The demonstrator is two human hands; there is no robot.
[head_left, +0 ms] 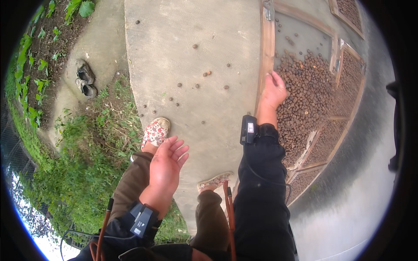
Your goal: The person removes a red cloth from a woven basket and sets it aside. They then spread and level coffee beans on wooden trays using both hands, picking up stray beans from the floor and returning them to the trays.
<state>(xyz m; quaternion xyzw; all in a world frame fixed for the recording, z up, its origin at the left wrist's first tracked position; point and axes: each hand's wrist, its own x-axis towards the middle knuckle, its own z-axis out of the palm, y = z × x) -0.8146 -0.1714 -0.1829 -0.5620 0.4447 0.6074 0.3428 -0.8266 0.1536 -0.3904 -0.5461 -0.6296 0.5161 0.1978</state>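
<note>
An outdoor farm drying yard — wooden mesh trays (pixel 266 65) of brown nuts (pixel 305 100), concrete slab (pixel 196 52), grass (pixel 87 148).

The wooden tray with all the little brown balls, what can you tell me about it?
The wooden-framed drying tray lies flat beside the concrete path. Its thin, pale wooden rails hold a grey mesh-like bottom. Small round brown nuts heap over its near part, while the far corner is nearly bare. The right hand rests at its edge rail, fingers over the nuts. More such trays adjoin it.
</note>
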